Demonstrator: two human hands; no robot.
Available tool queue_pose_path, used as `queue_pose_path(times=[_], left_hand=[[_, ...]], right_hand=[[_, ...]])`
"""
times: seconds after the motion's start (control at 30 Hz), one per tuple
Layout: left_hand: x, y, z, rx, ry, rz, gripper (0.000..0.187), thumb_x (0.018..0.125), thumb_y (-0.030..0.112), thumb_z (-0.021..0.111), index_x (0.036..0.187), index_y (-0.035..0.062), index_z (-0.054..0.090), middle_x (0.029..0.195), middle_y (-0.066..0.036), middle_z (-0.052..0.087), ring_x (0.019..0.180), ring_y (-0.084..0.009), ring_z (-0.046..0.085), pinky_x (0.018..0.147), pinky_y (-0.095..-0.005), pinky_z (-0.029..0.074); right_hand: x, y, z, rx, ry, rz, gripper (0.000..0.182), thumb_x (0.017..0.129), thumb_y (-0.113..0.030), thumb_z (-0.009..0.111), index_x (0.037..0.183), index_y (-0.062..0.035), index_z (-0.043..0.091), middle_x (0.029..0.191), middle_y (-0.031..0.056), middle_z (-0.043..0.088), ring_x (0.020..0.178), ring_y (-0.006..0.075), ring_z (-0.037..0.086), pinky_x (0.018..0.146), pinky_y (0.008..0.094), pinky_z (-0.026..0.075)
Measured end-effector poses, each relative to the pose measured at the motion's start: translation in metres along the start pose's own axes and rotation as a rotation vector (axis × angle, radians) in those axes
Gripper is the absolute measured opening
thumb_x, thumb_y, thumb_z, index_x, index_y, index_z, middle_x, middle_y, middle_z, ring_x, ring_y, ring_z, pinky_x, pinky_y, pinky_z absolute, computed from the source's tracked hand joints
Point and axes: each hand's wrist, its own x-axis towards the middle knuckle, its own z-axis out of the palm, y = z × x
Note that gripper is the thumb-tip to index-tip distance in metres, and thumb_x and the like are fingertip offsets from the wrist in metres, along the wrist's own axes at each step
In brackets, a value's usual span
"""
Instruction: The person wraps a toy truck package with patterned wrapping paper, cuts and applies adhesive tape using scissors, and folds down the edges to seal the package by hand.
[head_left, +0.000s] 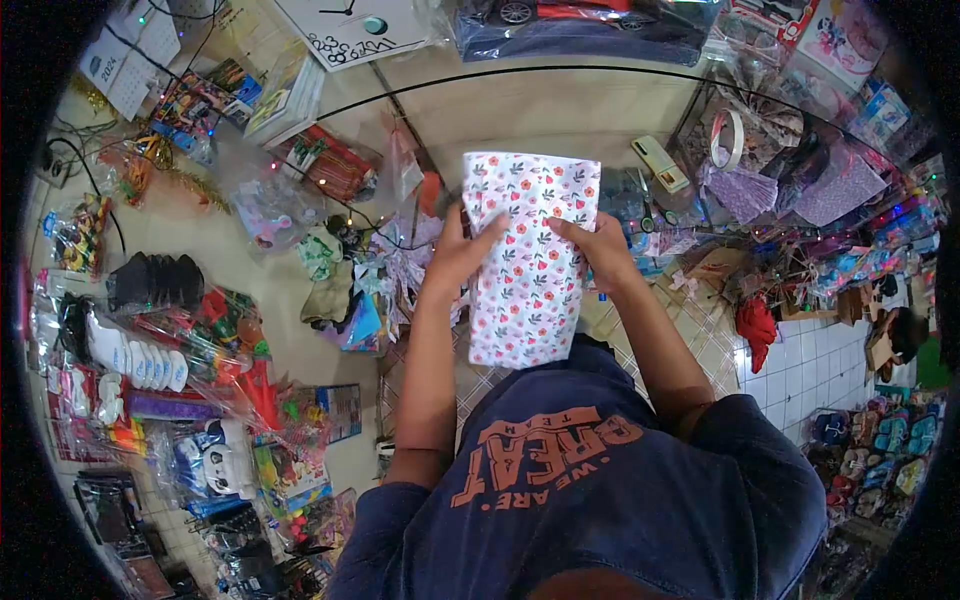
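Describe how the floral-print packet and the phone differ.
The floral-print packet is held by the left hand and right hand; the phone lies untouched beside the scissors. The packet is white with small flowers, the phone pale yellowish. The packet looks larger than the phone. Both are oblong.

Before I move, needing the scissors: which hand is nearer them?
Right. The right hand is close beside the scissors; the left hand is farther, across the floral packet.

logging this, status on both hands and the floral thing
Left hand, right hand: gripping opposite sides of floral item, thumbs on top. Scissors near right hand, clear of item.
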Motion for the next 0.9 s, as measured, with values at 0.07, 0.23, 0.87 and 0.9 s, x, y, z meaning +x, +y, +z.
queue_pose_path(times=[0.07,0.23,0.87,0.9], left_hand=[[0.004,-0.004,0.005,0.106,0.004,0.116,0.092,0.076,0.039,0.084,0.141,-0.0052,0.036,0.133,-0.021,0.053,0.119,-0.0269,0.054,0.103,-0.0376,0.043],[-0.029,0.016,0.050,0.576,-0.004,0.424,0.092,0.070,0.026,0.086,0.141,-0.0041,0.036,0.143,-0.026,0.040,0.135,-0.0365,0.040,0.112,-0.0430,0.034],[0.096,-0.087,0.061,0.975,-0.349,0.705,0.058,0.075,-0.010,0.059,0.128,0.0125,0.060,0.139,-0.006,0.054,0.137,-0.0268,0.041,0.118,-0.0518,0.024],[0.103,-0.089,0.054,0.980,-0.355,0.721,0.058,0.074,-0.013,0.056,0.125,0.0126,0.062,0.138,-0.005,0.056,0.137,-0.0272,0.041,0.118,-0.0516,0.023]], right_hand=[[0.006,0.001,-0.008,-0.031,0.163,-0.027,0.030,0.083,-0.013,0.078,0.107,0.0017,0.066,0.099,0.0104,0.072,0.082,0.0161,0.069,0.073,0.0325,0.057],[0.032,0.022,-0.037,0.306,0.359,-0.134,0.032,0.086,-0.016,0.075,0.112,0.0001,0.064,0.099,0.0069,0.071,0.080,0.0156,0.069,0.067,0.0286,0.055],[0.051,0.107,-0.101,0.440,-0.235,0.398,0.045,0.097,-0.032,0.060,0.131,-0.0040,0.050,0.126,0.0145,0.060,0.109,0.0246,0.063,0.088,0.0363,0.057],[0.048,0.097,-0.096,0.440,-0.233,0.398,0.045,0.097,-0.032,0.060,0.131,-0.0040,0.050,0.126,0.0145,0.060,0.109,0.0246,0.063,0.088,0.0363,0.057]])
